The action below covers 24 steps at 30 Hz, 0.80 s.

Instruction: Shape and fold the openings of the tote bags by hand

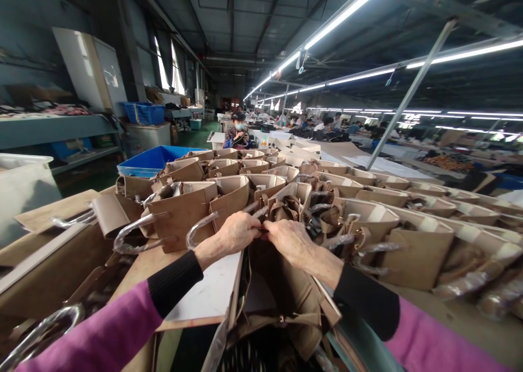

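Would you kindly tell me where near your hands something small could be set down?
Mainly on the white surface between the left cuff and the open bag in the middle. A brown strip between the right sleeve and the tan bags also looks bare; beyond, those bags stand crowded in rows.

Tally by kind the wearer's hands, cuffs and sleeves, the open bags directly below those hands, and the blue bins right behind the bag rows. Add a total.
Hands: 2 (left hand, right hand)
Black cuffs: 2
Purple sleeves: 2
Open brown bag: 1
Blue bin: 1
Total: 8
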{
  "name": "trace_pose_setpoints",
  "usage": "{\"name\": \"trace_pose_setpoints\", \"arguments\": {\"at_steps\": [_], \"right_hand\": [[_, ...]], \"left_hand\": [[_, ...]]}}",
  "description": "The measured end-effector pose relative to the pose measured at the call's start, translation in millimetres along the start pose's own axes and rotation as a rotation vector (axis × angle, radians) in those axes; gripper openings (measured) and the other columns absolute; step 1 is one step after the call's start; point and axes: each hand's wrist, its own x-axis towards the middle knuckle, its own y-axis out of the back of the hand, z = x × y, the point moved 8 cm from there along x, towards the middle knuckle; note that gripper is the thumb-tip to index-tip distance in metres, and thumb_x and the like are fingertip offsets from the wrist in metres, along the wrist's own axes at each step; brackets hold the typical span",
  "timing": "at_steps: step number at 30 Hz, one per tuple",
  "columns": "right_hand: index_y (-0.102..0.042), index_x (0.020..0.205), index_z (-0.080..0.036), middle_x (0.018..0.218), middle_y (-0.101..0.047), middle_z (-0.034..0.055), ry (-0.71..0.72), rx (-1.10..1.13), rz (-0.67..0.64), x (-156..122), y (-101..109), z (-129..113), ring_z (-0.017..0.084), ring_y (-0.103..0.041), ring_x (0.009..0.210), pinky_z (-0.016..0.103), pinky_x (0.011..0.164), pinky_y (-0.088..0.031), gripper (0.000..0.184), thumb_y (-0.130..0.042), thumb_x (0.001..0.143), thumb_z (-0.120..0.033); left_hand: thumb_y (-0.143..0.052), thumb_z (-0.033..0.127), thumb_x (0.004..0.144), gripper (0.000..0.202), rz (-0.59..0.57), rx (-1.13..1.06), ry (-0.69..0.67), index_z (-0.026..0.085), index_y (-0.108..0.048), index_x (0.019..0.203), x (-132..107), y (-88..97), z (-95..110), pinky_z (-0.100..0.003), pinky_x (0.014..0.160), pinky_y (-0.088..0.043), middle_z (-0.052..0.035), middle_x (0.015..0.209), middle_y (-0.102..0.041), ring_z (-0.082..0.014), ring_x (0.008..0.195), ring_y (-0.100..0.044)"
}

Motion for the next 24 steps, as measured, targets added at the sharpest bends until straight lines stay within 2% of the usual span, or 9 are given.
{"name": "trace_pose_setpoints", "arguments": {"at_steps": [6, 8, 11, 13, 15, 18, 20, 22, 24], "right_hand": [[-0.066, 0.087, -0.020, 0.082, -0.070, 0.0072, 0.032, -0.011, -0.018, 5.7, 3.7, -4.9, 0.022, -0.067, 0.083, 0.024, 0.059, -0.039, 0.021, -0.049, 0.096, -0.028], [-0.065, 0.089, -0.019, 0.082, -0.070, 0.0079, 0.025, -0.026, -0.015, 5.5, 4.8, -6.3, 0.023, -0.067, 0.083, 0.025, 0.058, -0.040, 0.020, -0.047, 0.096, -0.026], [-0.061, 0.103, -0.019, 0.085, -0.070, 0.0091, 0.029, -0.051, -0.011, 4.5, 3.2, -10.2, 0.025, -0.067, 0.082, 0.026, 0.058, -0.041, 0.016, -0.050, 0.095, -0.026], [-0.059, 0.108, -0.020, 0.086, -0.070, 0.0083, 0.047, -0.061, -0.013, 4.4, 1.0, -13.8, 0.026, -0.067, 0.082, 0.027, 0.061, -0.042, 0.017, -0.051, 0.094, -0.027], [-0.060, 0.104, -0.021, 0.085, -0.070, 0.0073, 0.052, -0.062, -0.013, 5.5, -0.1, -15.9, 0.026, -0.067, 0.082, 0.028, 0.062, -0.042, 0.016, -0.048, 0.095, -0.029], [-0.063, 0.093, -0.020, 0.082, -0.070, 0.0075, 0.025, -0.051, -0.007, 9.6, 0.8, -17.3, 0.025, -0.066, 0.082, 0.027, 0.061, -0.042, 0.021, -0.046, 0.097, -0.031], [-0.065, 0.089, -0.019, 0.082, -0.069, 0.0082, 0.008, -0.039, -0.008, 12.9, 2.1, -19.4, 0.024, -0.066, 0.082, 0.027, 0.060, -0.041, 0.022, -0.047, 0.096, -0.031], [-0.066, 0.088, -0.018, 0.082, -0.069, 0.0089, -0.004, -0.029, -0.010, 14.8, 4.1, -21.0, 0.023, -0.066, 0.080, 0.026, 0.059, -0.040, 0.023, -0.047, 0.096, -0.029], [-0.066, 0.086, -0.018, 0.082, -0.069, 0.0091, -0.011, -0.024, -0.015, 13.6, 7.0, -20.1, 0.022, -0.066, 0.079, 0.026, 0.058, -0.039, 0.022, -0.048, 0.096, -0.028]], "left_hand": [[-0.058, 0.035, 0.077, 0.022, -0.011, -0.005, 0.053, 0.020, -0.074, 0.077, -0.1, -1.6, -7.7, -0.021, 0.061, -0.040, 0.0006, 0.062, -0.062, -0.0160, 0.067, -0.057], [-0.058, 0.034, 0.076, 0.021, 0.006, -0.061, 0.073, 0.019, -0.073, 0.078, 0.3, -2.2, -10.7, -0.022, 0.063, -0.042, -0.0003, 0.069, -0.066, -0.0169, 0.070, -0.059], [-0.057, 0.026, 0.075, 0.018, 0.036, -0.186, 0.088, 0.017, -0.068, 0.086, -5.3, -1.1, -12.1, -0.023, 0.068, -0.045, -0.0031, 0.083, -0.070, -0.0181, 0.078, -0.062], [-0.055, 0.022, 0.074, 0.021, 0.071, -0.200, 0.156, 0.016, -0.064, 0.092, -19.1, 3.3, -12.3, -0.025, 0.068, -0.046, -0.0053, 0.087, -0.069, -0.0190, 0.079, -0.063], [-0.054, 0.021, 0.074, 0.030, 0.127, -0.164, 0.248, 0.016, -0.057, 0.104, -43.7, 10.1, -8.2, -0.028, 0.073, -0.047, -0.0072, 0.093, -0.068, -0.0207, 0.083, -0.064], [-0.058, 0.033, 0.075, 0.054, 0.204, -0.068, 0.340, 0.018, -0.043, 0.124, -90.1, 15.0, 8.3, -0.036, 0.091, -0.043, -0.0122, 0.121, -0.060, -0.0258, 0.109, -0.057], [-0.062, 0.038, 0.071, 0.066, 0.203, 0.019, 0.346, 0.021, -0.039, 0.130, -113.6, 9.2, 19.1, -0.038, 0.096, -0.040, -0.0127, 0.131, -0.053, -0.0282, 0.118, -0.050], [-0.064, 0.036, 0.069, 0.070, 0.193, 0.070, 0.374, 0.020, -0.038, 0.132, -125.9, 1.6, 17.7, -0.039, 0.095, -0.040, -0.0131, 0.129, -0.054, -0.0294, 0.117, -0.051], [-0.061, 0.032, 0.070, 0.067, 0.191, 0.053, 0.443, 0.018, -0.040, 0.132, -128.3, -1.4, 1.5, -0.038, 0.089, -0.042, -0.0122, 0.118, -0.062, -0.0286, 0.107, -0.057]]}}
